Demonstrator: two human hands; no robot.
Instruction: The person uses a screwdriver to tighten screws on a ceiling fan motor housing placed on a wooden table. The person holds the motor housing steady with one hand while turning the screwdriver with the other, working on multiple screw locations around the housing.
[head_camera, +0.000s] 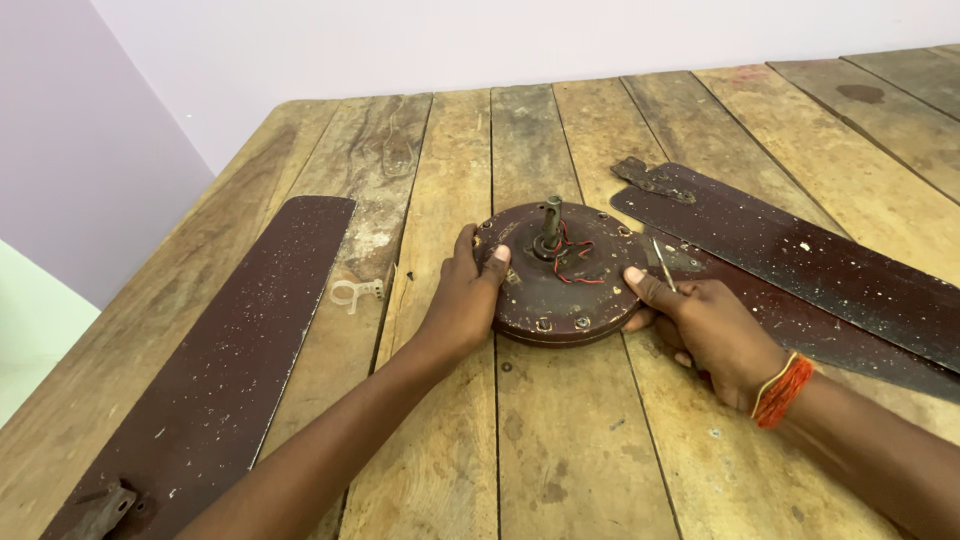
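A round dark-brown ceiling fan motor (560, 290) lies on the wooden table (580, 450), with a metal shaft (551, 222) standing up from its middle and red wires (572, 262) beside it. My left hand (465, 295) grips the motor's left rim, thumb on top. My right hand (705, 330) rests against the motor's right rim and holds a thin metal screwdriver (664, 265), its tip pointing up and away over the motor's edge.
One dark-brown fan blade (230, 360) lies at the left. Two more blades (800, 270) lie overlapped at the right, one with a metal bracket (650, 180). A small white plastic clip (355, 293) sits between the left blade and the motor. Pale walls stand behind the table.
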